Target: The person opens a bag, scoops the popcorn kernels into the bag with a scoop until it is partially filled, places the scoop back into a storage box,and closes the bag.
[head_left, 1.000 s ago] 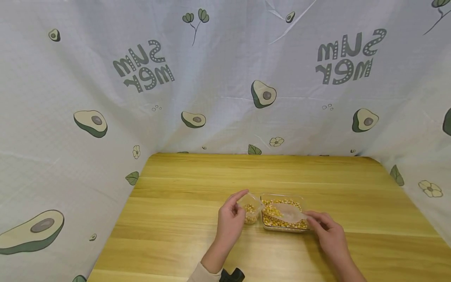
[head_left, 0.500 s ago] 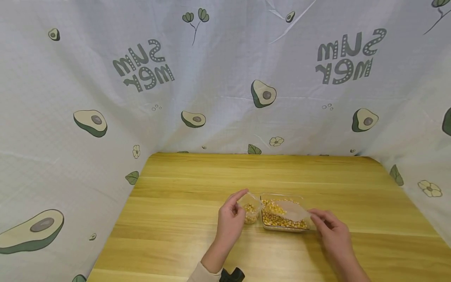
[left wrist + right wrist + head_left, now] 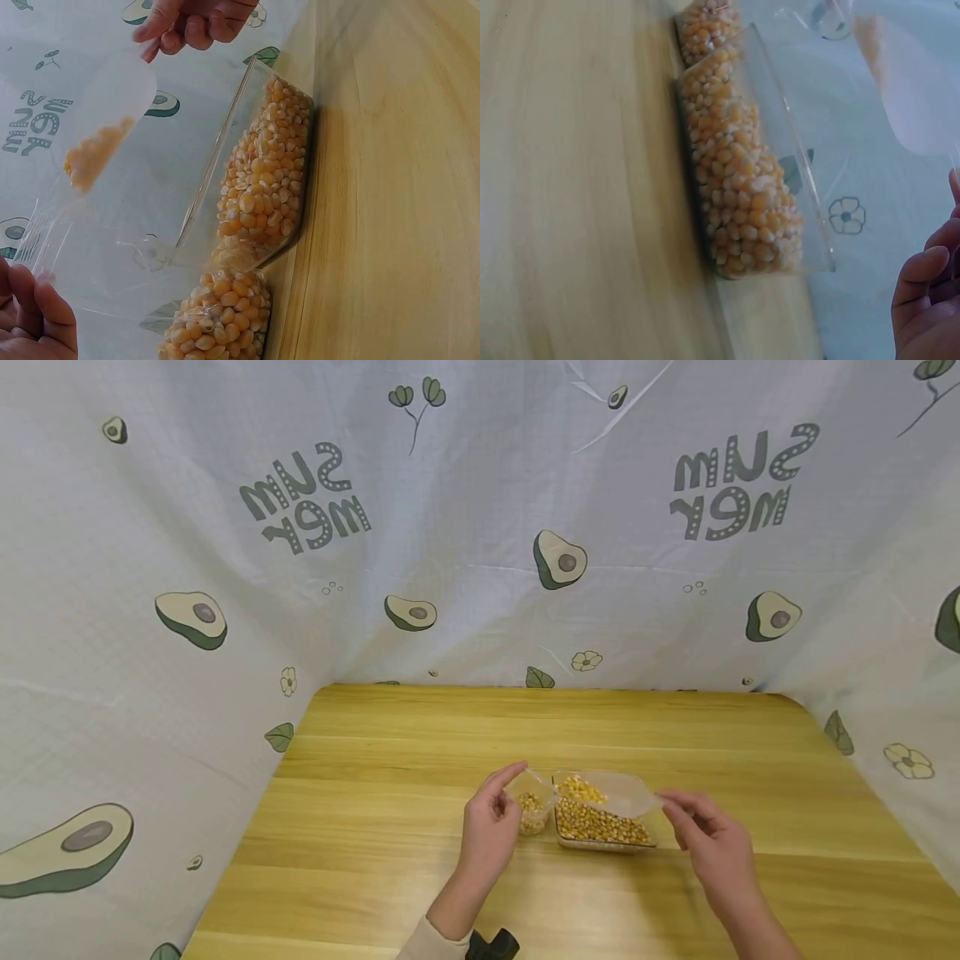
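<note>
My left hand [image 3: 491,831] pinches the upper edge of a clear plastic bag [image 3: 97,262] and keeps its mouth spread. Corn kernels [image 3: 217,322] fill the bottom of the bag, which stands against the left end of a clear glass container [image 3: 799,150]. More kernels [image 3: 600,827] are heaped inside that container. Between its thumb and fingers, my right hand [image 3: 716,843] holds the handle of a translucent white scoop [image 3: 628,795]. A small load of kernels [image 3: 97,154] lies toward the scoop's tip, raised above the container's rim.
A wooden table [image 3: 375,793] bears the bag and container. Behind and at both sides hangs a pale curtain [image 3: 480,527] printed with avocados. A black device [image 3: 492,945] shows by the left sleeve [image 3: 435,941].
The scoop has risen and shifted slightly to the right with kernels in it, uncovering more of the corn in the container. My left hand and the bag have stayed in place.
</note>
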`<state>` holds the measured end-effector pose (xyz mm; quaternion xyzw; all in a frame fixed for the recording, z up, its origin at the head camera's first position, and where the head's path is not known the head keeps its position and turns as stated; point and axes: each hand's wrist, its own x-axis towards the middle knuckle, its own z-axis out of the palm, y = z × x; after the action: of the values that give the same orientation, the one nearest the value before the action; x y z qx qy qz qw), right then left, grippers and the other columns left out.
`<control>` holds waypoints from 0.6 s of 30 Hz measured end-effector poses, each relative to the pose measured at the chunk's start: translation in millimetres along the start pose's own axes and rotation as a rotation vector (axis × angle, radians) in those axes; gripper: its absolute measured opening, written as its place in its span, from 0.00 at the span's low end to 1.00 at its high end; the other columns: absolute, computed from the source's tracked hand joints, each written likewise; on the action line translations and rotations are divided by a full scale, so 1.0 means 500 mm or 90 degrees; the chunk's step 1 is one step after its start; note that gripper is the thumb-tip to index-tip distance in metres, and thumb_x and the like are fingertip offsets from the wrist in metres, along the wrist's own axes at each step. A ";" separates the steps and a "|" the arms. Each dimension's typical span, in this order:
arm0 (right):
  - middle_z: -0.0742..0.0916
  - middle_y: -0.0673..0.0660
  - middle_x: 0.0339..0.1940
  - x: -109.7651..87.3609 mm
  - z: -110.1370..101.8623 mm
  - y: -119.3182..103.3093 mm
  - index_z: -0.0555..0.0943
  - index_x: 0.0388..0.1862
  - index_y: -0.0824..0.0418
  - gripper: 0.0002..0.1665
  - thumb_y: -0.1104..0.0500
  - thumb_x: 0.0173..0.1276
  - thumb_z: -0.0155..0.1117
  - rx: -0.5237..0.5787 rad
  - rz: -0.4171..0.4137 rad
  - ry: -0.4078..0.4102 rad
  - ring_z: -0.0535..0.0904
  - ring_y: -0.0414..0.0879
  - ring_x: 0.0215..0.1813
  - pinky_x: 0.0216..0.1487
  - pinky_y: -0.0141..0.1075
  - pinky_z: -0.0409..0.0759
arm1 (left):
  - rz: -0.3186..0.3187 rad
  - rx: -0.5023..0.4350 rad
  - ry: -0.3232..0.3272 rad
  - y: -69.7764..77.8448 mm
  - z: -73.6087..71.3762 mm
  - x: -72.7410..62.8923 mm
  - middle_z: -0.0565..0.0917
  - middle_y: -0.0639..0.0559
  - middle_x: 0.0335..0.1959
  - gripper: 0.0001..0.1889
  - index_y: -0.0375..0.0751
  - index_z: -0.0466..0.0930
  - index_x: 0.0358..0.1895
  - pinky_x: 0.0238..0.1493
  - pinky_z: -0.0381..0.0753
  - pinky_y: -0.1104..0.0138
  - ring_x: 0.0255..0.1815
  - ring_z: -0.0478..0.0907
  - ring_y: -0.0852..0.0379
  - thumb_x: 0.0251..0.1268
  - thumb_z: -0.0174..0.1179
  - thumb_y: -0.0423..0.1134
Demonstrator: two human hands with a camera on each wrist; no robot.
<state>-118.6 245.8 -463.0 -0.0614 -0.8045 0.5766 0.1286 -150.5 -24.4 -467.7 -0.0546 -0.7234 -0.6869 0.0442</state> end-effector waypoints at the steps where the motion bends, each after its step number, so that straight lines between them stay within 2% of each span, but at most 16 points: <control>1: 0.77 0.42 0.26 0.000 0.000 -0.003 0.83 0.51 0.68 0.15 0.59 0.74 0.61 0.010 -0.001 0.000 0.68 0.40 0.25 0.26 0.36 0.69 | 0.000 0.000 0.000 0.000 0.000 0.000 0.78 0.48 0.66 0.28 0.50 0.81 0.61 0.18 0.58 0.77 0.16 0.54 0.68 0.65 0.45 0.22; 7: 0.79 0.42 0.27 0.000 0.011 -0.028 0.83 0.50 0.70 0.13 0.63 0.73 0.61 0.036 -0.041 -0.013 0.68 0.41 0.25 0.24 0.36 0.67 | -0.002 -0.004 -0.003 0.001 -0.001 -0.001 0.78 0.47 0.66 0.28 0.50 0.81 0.62 0.18 0.58 0.77 0.16 0.54 0.68 0.66 0.45 0.22; 13: 0.77 0.41 0.29 0.000 0.023 -0.043 0.84 0.50 0.69 0.12 0.65 0.71 0.61 -0.015 -0.107 -0.031 0.67 0.40 0.26 0.22 0.36 0.66 | -0.003 -0.010 -0.009 0.003 -0.001 -0.002 0.77 0.48 0.67 0.28 0.50 0.81 0.62 0.18 0.59 0.78 0.17 0.55 0.68 0.66 0.45 0.22; 18: 0.79 0.41 0.33 0.004 0.031 -0.053 0.85 0.49 0.67 0.11 0.68 0.69 0.63 -0.055 -0.169 -0.032 0.69 0.38 0.29 0.26 0.32 0.70 | 0.001 -0.008 -0.014 0.006 -0.004 -0.004 0.77 0.51 0.67 0.29 0.55 0.81 0.62 0.18 0.59 0.79 0.16 0.55 0.68 0.67 0.46 0.22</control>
<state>-123.5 223.3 -442.6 0.0543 -0.8326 0.5208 0.1809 -148.4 -26.2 -465.0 -0.0625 -0.7195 -0.6907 0.0365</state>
